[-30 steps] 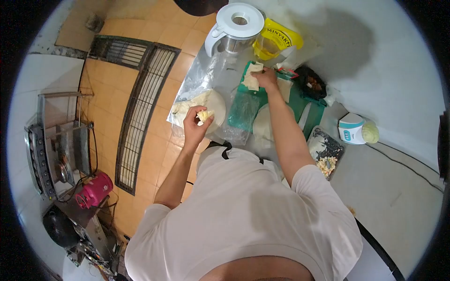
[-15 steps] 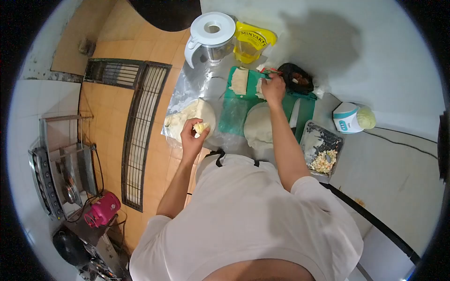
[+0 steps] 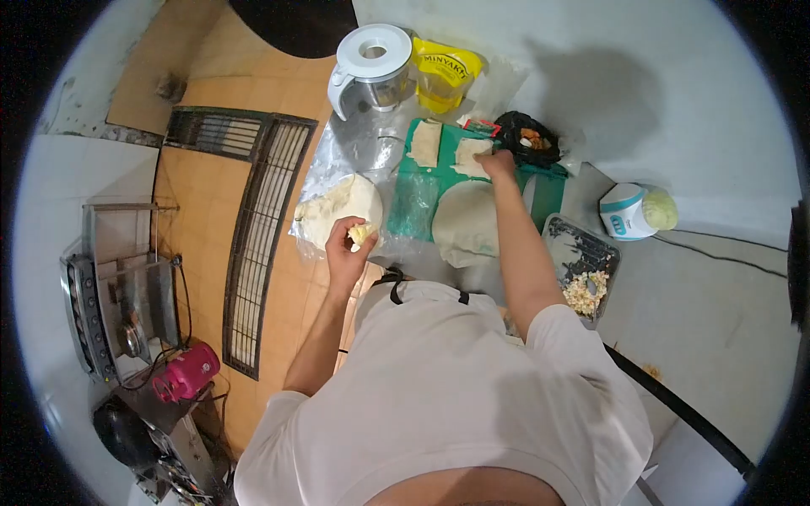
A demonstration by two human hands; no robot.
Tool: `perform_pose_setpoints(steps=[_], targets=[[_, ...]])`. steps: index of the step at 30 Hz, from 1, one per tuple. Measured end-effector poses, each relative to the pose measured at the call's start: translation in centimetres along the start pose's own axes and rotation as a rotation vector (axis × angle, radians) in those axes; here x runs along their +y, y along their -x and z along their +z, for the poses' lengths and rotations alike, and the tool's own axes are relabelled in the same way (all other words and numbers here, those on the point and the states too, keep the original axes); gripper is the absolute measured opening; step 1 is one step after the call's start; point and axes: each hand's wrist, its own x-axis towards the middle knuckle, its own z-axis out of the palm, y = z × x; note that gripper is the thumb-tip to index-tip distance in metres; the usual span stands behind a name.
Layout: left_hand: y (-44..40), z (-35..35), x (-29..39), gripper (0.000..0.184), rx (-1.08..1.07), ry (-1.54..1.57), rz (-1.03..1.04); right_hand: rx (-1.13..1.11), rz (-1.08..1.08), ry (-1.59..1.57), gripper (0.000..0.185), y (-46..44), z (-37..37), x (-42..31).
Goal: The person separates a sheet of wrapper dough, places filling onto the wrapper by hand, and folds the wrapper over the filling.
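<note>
At eleven o'clock, the upper edge cuts off a dark round shape [image 3: 295, 24]. Toward one o'clock, the right hand [image 3: 499, 162] covers a corner of the dough sheet [image 3: 468, 157]; near two, the forearm [image 3: 521, 228] overlaps the dough round [image 3: 462, 218]. Nearer nine, the left hand [image 3: 341, 255] partly hides a pale lump [image 3: 363, 234].
</note>
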Motion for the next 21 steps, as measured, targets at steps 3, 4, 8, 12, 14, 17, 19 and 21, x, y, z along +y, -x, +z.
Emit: perform_pose_setpoints(steps=[3,4,8,12,14,17,19,21], targets=[[0.7,0.3,0.0,0.030,0.014,0.003,0.001,-0.036,-0.047,-0.070,0.063,2.2,-1.7,-1.4],[0.9,0.4,0.1,0.030,0.019,0.016,0.004,-0.049,-0.073,-0.094,0.058,3.5,-2.7,-2.4],[1.5,0.7,0.4,0.030,0.036,0.012,0.007,-0.125,-0.161,-0.160,0.054,4.2,-3.0,-3.0],[1.8,0.9,0.5,0.030,0.034,-0.002,-0.013,-0.078,-0.256,-0.208,0.053,2.9,-1.4,-2.3],[2.0,0.9,0.5,0.030,0.033,0.000,-0.009,-0.111,-0.232,-0.351,0.051,1.6,0.1,-1.2],[1.9,1.1,0.7,0.030,0.035,0.028,-0.005,-0.245,-0.137,-0.671,0.048,0.7,1.1,-0.7],[1.9,1.0,0.7,0.030,0.038,0.035,-0.011,-0.352,-0.074,-0.912,0.049,0.7,1.3,-1.1],[1.7,0.8,0.7,0.031,0.037,0.024,-0.020,-0.403,-0.096,-1.015,0.049,0.3,2.0,-1.6]])
